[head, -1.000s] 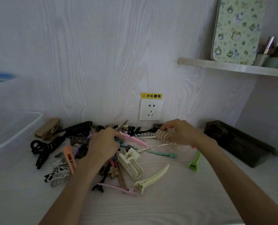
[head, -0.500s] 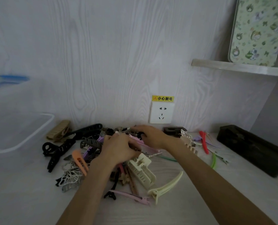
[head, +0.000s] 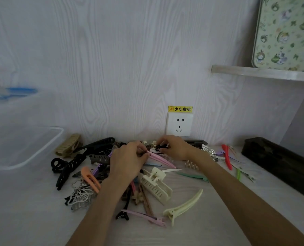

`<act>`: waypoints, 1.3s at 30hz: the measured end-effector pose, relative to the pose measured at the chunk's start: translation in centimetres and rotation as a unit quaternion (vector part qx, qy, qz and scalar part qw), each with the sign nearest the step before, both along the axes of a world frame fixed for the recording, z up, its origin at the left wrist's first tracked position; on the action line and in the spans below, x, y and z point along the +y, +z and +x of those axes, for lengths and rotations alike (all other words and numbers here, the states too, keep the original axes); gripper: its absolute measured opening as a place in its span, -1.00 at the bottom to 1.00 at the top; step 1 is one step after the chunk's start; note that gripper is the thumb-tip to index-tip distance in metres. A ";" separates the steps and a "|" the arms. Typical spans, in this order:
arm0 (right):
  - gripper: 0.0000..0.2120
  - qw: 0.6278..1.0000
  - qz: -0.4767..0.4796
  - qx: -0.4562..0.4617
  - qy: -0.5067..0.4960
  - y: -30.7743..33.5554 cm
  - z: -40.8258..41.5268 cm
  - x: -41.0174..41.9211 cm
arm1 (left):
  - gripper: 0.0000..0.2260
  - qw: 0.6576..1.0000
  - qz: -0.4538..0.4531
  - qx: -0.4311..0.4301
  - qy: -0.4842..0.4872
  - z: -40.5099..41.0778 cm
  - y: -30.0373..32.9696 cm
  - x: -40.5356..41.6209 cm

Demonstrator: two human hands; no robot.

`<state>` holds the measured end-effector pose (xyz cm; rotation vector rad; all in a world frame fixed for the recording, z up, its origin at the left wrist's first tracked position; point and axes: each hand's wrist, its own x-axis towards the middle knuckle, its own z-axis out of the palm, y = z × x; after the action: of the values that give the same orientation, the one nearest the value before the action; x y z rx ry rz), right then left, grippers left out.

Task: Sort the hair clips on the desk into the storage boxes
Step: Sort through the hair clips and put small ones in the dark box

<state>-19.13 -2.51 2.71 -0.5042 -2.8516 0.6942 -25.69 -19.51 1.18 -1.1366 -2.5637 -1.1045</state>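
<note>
A clear storage box [head: 23, 148] sits at the far left of the white desk [head: 209, 219], well apart from both hands. Between the box and the left hand [head: 128, 160] lies a heap of hair clips: a tan claw clip [head: 68, 145], long black clips [head: 71, 167], an orange clip [head: 90, 179] and a white butterfly clip [head: 81, 197]. The left hand, fingers curled, pinches the hinged end of a pink duckbill clip [head: 161, 160], whose prongs run out to its right. Just beside it, the right hand [head: 174, 147] pinches a small black clip [head: 159, 148] between thumb and fingertips. Nearer the camera than both grips lie a cream claw clip [head: 155, 186], a pale yellow duckbill clip [head: 184, 205] and a green flat clip [head: 192, 176]. Right of the right hand lie a red clip [head: 226, 156] and a dark box [head: 280, 164].
</note>
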 end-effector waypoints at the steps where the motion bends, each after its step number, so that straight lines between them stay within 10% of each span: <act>1: -0.78 0.999 -0.033 0.018 -0.006 0.0 0.2 0.2 | -0.84 1.000 0.005 -0.001 0.005 0.0 0.0 0.0; 11: -0.76 0.889 -0.380 0.244 -0.079 2.2 4.0 0.0 | -0.79 0.997 0.063 0.011 0.036 0.1 0.3 0.1; 19: -0.81 0.904 -0.136 0.352 -0.199 2.1 17.8 6.4 | -0.91 0.932 0.252 -0.195 -0.172 7.6 6.6 5.5; 23: -0.80 0.864 0.053 0.391 -0.312 0.5 22.9 9.4 | -0.89 0.930 0.221 -0.152 -0.251 14.1 6.3 12.6; 28: -0.75 0.807 0.123 0.437 -0.377 -0.7 24.8 10.7 | -0.83 0.933 0.221 -0.142 -0.246 19.5 2.7 21.1; 39: -0.71 0.819 0.128 0.363 -0.426 -1.5 25.6 11.1 | -0.60 0.922 0.140 -0.166 -0.319 19.3 0.6 23.4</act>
<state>6.49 8.56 1.23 -1.0725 -1.6911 0.2244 -6.34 3.90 1.80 -1.9040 -2.1610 -1.8724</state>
